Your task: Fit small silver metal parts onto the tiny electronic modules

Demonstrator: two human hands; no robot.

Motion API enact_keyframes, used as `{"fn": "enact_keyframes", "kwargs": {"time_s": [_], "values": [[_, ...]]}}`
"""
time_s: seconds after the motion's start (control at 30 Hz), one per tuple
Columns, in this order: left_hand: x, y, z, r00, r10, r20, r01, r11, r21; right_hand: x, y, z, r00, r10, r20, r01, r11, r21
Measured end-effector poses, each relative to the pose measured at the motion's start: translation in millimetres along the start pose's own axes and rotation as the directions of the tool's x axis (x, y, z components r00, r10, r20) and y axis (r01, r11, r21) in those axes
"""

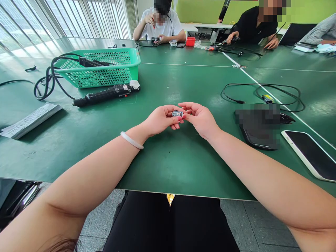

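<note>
1. Small electronic part [177,113]: I have it up between my two hands, above the middle of the worktop [170,168]; its markings are too small to read.
2. My left hand [161,120] holds it, the thumb in front and the fingers curled behind, closed narrow on it.
3. My right hand [201,117] comes in from the right, thumb and fingers drawn close together at the part's right end; I cannot tell whether they grip it or only touch it.
4. On my left wrist sits a white bracelet [131,140].
5. Far left of my hands is a green basket [102,77] with black items in it. A black handheld tool [105,96] lies along its near side, and its cord loops around to the left.
6. Nearer on the left lies a stack of paper [31,120].
7. To my right I have a dark, partly blurred case [259,138], a phone [312,154] nearer and farther right, and a coiled black cable [273,85] beyond them.
8. Across the far side, a person in white [162,21] holds a dark object, with a red box [190,41] just to the right.
</note>
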State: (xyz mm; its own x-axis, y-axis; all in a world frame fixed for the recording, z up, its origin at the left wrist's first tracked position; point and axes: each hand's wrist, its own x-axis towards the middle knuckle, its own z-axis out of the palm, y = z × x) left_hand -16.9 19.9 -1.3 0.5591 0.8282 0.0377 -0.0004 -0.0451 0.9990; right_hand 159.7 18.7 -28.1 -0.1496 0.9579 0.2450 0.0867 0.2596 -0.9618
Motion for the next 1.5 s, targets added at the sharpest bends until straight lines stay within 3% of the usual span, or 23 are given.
{"fn": "enact_keyframes", "kwargs": {"time_s": [0.13,0.23,0.3,0.4,0.53,0.67,0.83,0.93,1.03,1.2,1.5], "values": [[0,1,2.2,0.999,-0.017,-0.03,0.019,0.999,0.045,0,0,0,1.0,0.007,0.027,-0.007,1.0,-0.006],[3,0,1.4,0.989,-0.061,-0.138,0.073,0.994,0.087,0,-2,-1,0.997,0.01,-0.079,-0.027,0.978,-0.207],[5,-2,-0.7,0.968,-0.089,-0.237,0.124,0.983,0.137,-1,-3,-1,0.993,0.001,-0.12,-0.054,0.896,-0.44],[7,-6,-3.9,0.933,-0.122,-0.338,0.207,0.951,0.229,-3,-4,0,0.999,0.006,-0.048,-0.038,0.714,-0.699],[6,-7,-4.0,0.928,-0.151,-0.34,0.272,0.899,0.343,-3,-4,5,0.998,0.035,0.048,0.018,0.593,-0.805],[5,-5,-2.3,0.934,-0.157,-0.32,0.284,0.871,0.4,-1,-2,6,0.997,0.041,0.059,0.029,0.531,-0.847],[4,-6,-1.6,0.946,-0.121,-0.299,0.246,0.871,0.424,-2,-6,2,0.996,-0.094,0.006,0.06,0.589,-0.806],[3,-8,1.1,0.962,-0.082,-0.262,0.191,0.885,0.425,-6,-15,3,0.967,-0.249,-0.057,0.125,0.655,-0.745],[2,-9,5.5,0.974,-0.035,-0.222,0.134,0.883,0.45,-11,-22,8,0.943,-0.33,-0.048,0.197,0.668,-0.717],[0,-6,9.9,0.985,0.013,-0.172,0.072,0.874,0.48,-14,-24,15,0.948,-0.319,-0.002,0.219,0.658,-0.721],[-1,-5,10.7,0.99,0.037,-0.139,0.041,0.856,0.516,-15,-23,13,0.953,-0.301,-0.023,0.205,0.704,-0.68]]}}
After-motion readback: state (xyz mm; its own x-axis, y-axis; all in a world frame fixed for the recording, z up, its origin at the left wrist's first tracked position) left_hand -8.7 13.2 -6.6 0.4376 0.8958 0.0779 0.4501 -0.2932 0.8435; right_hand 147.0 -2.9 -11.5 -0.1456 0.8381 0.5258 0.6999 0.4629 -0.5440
